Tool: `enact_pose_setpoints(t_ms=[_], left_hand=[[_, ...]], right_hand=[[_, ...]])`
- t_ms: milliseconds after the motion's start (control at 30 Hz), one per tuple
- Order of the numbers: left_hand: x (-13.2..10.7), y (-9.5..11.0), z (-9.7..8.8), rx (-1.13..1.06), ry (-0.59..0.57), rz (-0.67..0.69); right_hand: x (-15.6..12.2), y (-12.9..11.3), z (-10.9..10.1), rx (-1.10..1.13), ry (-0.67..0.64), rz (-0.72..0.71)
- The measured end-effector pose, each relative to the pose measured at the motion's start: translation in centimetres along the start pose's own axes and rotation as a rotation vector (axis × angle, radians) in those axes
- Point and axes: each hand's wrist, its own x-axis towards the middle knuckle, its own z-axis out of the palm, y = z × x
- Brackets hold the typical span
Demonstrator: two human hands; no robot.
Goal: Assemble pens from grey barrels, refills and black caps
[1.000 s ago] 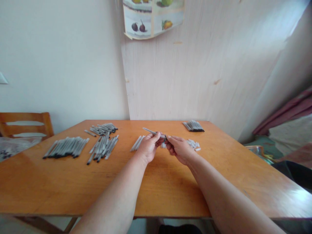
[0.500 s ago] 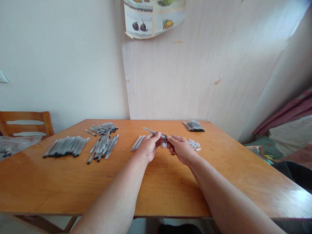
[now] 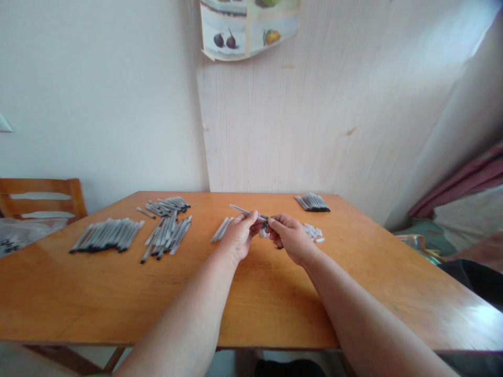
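Observation:
Over the middle of the table, my left hand (image 3: 239, 235) is closed round a slim grey pen (image 3: 238, 209), whose thin end points up to the left. The thumb and fingers of my right hand (image 3: 290, 235) pinch the pen's dark end, and the fingertips of both hands nearly meet there. Just beyond my left hand lie several pale pen barrels (image 3: 220, 230), partly covered by it. Small whitish plastic pieces (image 3: 313, 232) are spread behind my right hand. A little black piece (image 3: 280, 247) shows on the table below the right fingers.
Rows and piles of black-ended pens lie at the left (image 3: 108, 235), left of centre (image 3: 167, 235) and behind that (image 3: 168, 206). A neat pen bundle (image 3: 312, 202) sits at the far right. A plastic bag (image 3: 27, 230) and wooden chair (image 3: 43, 193) are at the left edge.
The right fingers have shifted slightly and curled more around the pen's dark end. My left hand and the pen have barely moved.

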Motion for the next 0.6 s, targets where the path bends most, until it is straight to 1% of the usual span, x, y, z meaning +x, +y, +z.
enact_pose_setpoints(t_ms=[67, 167, 267, 367, 467, 533, 600], left_hand=[[-0.04, 0.03, 0.03, 0.009, 0.011, 0.005], [-0.12, 0.03, 0.04, 0.019, 0.014, 0.009], [-0.15, -0.01, 0.01, 0.03, 0.012, 0.009], [-0.11, -0.05, -0.05, 0.042, 0.014, 0.004], [-0.03, -0.11, -0.09, 0.033, 0.014, -0.002], [0.04, -0.15, -0.14, 0.032, 0.015, -0.003], [0.09, -0.19, -0.19, 0.042, 0.015, -0.002]], right_hand=[[0.07, -0.07, -0.11, 0.024, -0.002, 0.053], [0.09, -0.12, -0.25, 0.02, -0.053, 0.107], [0.01, -0.13, -0.27, 0.007, -0.083, 0.083], [-0.05, -0.06, -0.23, -0.018, -0.069, 0.055], [0.0, 0.05, -0.26, 0.009, -0.055, 0.041], [0.08, 0.13, -0.34, 0.033, -0.047, 0.047], [0.16, 0.19, -0.43, 0.032, -0.054, 0.082]])
